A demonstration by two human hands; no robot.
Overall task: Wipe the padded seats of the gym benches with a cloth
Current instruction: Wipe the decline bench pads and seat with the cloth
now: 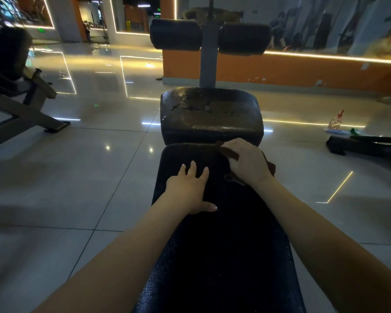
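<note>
One brown cloth (230, 152) clamped in right hand (246, 162); left hand (187, 190) splayed flat on black seat (224, 245).

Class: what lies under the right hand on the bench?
A brown cloth lies under the right hand on the long black pad. Its edges stick out; its middle is hidden.
</note>
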